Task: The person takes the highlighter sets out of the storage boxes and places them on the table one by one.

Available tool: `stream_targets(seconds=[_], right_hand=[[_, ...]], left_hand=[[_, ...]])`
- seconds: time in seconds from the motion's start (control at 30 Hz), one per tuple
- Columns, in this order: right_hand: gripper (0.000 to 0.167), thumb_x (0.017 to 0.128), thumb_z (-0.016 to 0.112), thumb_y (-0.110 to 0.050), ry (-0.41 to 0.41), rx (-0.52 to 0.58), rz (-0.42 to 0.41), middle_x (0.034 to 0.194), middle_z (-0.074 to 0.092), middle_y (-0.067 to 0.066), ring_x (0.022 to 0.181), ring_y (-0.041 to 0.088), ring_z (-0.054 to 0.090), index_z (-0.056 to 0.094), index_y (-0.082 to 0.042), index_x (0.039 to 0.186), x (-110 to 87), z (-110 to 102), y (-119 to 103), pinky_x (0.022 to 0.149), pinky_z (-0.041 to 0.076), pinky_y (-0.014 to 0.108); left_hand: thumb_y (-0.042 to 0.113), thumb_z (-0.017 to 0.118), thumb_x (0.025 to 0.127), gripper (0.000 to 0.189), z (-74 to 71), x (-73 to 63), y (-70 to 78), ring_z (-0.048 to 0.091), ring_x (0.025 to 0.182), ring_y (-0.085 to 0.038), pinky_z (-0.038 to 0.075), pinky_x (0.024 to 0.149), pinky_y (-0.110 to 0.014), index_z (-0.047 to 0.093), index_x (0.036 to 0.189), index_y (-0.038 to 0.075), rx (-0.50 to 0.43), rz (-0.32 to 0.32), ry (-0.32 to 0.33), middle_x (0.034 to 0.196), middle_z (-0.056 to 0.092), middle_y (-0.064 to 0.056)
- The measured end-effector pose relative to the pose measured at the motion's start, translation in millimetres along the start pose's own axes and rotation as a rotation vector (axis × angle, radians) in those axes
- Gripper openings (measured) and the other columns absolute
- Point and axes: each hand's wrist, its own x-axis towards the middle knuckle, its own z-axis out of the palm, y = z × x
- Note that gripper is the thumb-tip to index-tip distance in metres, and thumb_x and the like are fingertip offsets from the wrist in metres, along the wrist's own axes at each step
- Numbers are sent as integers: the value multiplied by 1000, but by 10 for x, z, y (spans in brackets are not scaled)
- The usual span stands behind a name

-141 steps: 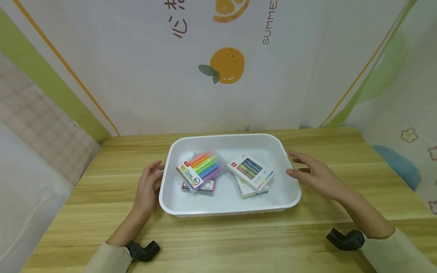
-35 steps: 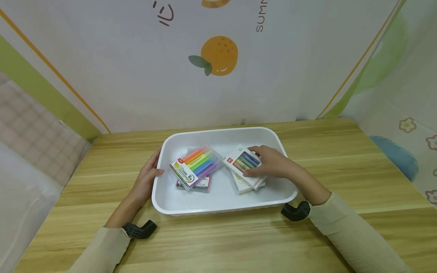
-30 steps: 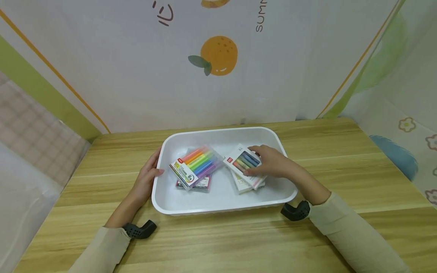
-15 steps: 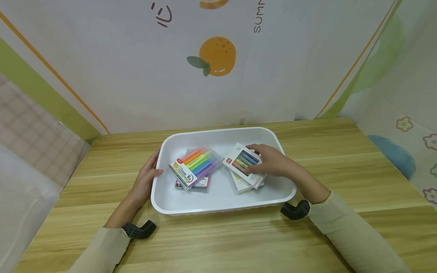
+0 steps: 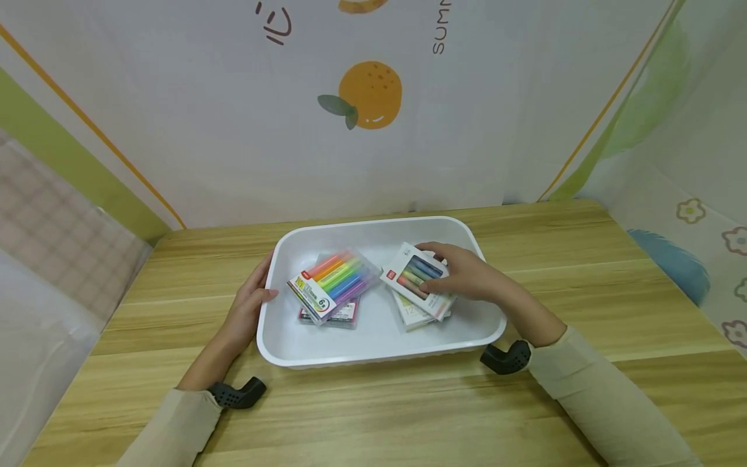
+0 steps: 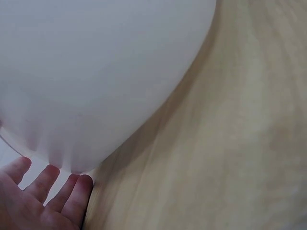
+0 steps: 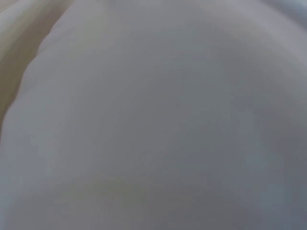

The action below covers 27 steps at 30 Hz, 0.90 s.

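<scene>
A white plastic basin point(image 5: 367, 347) sits on the wooden table with two small stacks inside. My left hand point(image 5: 248, 305) rests against the basin's left side; in the left wrist view its fingertips point(image 6: 50, 171) touch the outer wall. Reaching over the right rim, my right hand point(image 5: 469, 275) pinches a white box with a window showing coloured sticks point(image 5: 408, 267), thumb across the window and fingers at the far edge. Under it lies another pale box point(image 5: 411, 316). On the left, a clear pack of rainbow highlighters point(image 5: 335, 285) lies on a flat pack with a red-and-white label point(image 5: 345, 316).
The wooden table point(image 5: 362, 415) extends around the basin, with a printed fabric wall point(image 5: 245, 162) behind it. A blue shape point(image 5: 671, 266) is at the right edge. The right wrist view shows only a blurred pale surface point(image 7: 144, 105).
My right hand has gone from beside the basin's right rim to the upper white box inside and grips it. The box has tilted slightly lately. My left hand stays at the left side.
</scene>
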Motion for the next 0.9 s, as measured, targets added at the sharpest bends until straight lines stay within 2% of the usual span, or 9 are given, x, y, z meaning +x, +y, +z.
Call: stream_targets(seconds=[0.23,0.47,0.67,0.9], right_hand=[[76,86,78,-28,-15,39,5,128,58,17,106,27,56,44,-20,153,5,-21,-7,84,46,34],[64,93,70,-23,-37,124,2,125,57,16,95,26,54,45,-24,151,-16,-44,1,77,45,33],[61,93,69,-23,-49,167,11,125,56,15,90,24,55,47,-24,150,-30,-74,2,75,46,33],[58,94,68,-24,-58,211,36,130,53,16,97,26,56,48,-25,149,-49,-119,19,79,47,33]], left_hand=[[3,34,95,73,0,-3,-5,45,131,2,52,94,-16,11,164,12,2,0,2,171,11,-15],[3,34,95,73,4,-3,-1,43,133,0,52,95,-16,11,164,12,4,2,-1,171,10,-14],[2,34,95,73,9,1,0,43,133,-1,52,95,-16,11,164,12,-2,5,-4,171,10,-15],[2,34,95,73,11,-1,2,47,130,2,53,94,-16,11,164,11,-6,14,-5,171,10,-17]])
